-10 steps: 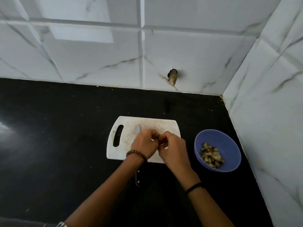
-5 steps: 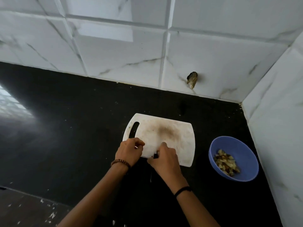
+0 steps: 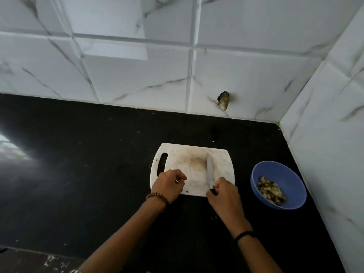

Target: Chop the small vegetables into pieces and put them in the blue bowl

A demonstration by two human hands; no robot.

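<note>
Knife (image 3: 210,170) has swung onto the board (image 3: 189,158), right hand (image 3: 224,196) grip wrapped round its handle; left hand (image 3: 169,184) curled, perhaps pinching something; chopping close could nick it.

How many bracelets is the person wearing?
2: a beaded bracelet on the left wrist, a black band on the right wrist. At the picture's bottom edge, something shiny farther up the left arm may be a third.
</note>
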